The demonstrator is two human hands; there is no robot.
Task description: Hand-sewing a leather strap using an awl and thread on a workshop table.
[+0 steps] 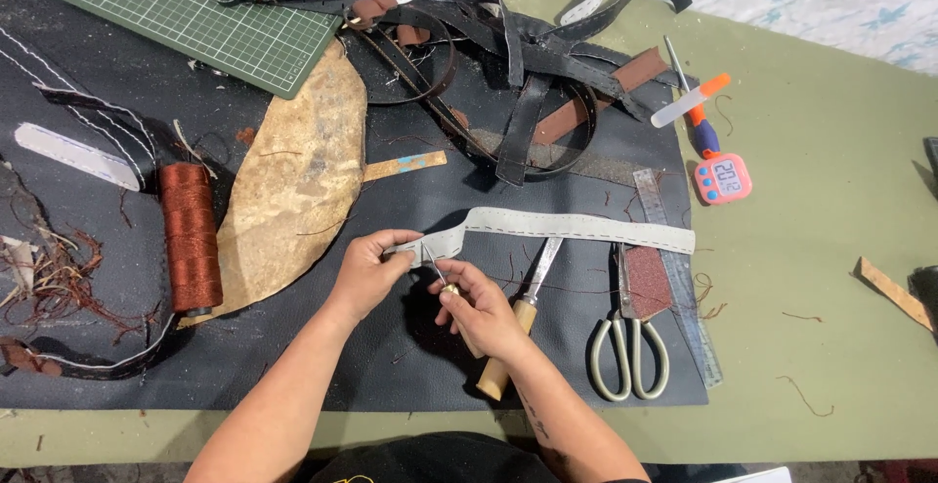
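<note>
Left hand (pixel 366 270) pinching grey strap (pixel 567 227), lying left-right, awl (pixel 437 273) upright

One screen only: small digital timer (pixel 723 177), far right on the green worktop (pixel 831 200), just past the dark mat's edge. Rounded-square pink-orange body, pale rectangular display with dark digits, blue buttons below. No packages, labels or signs in view.
</note>
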